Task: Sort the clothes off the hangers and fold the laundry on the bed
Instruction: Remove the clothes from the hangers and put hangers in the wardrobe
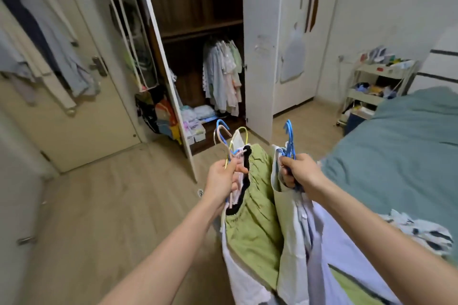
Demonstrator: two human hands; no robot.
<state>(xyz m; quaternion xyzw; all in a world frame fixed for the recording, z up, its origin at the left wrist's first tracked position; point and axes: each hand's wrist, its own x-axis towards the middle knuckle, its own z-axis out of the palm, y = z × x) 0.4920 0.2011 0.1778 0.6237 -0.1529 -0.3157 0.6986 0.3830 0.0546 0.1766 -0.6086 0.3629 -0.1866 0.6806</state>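
The clothes are all on their hangers, held up in front of the person, near the left edge of the bed (396, 146). The left hand (223, 178) grips a bunch of coloured hangers (229, 140) with a green garment (252, 230) and a white one below. The right hand (301, 171) is curled around the blue hangers (289, 140), which carry pale shirts (319, 242). A patterned cloth (418, 233) lies on the bed already. I judge the work is at its beginning: nothing is taken off or folded yet. Far behind, the open wardrobe (218, 69) holds more hanging clothes.
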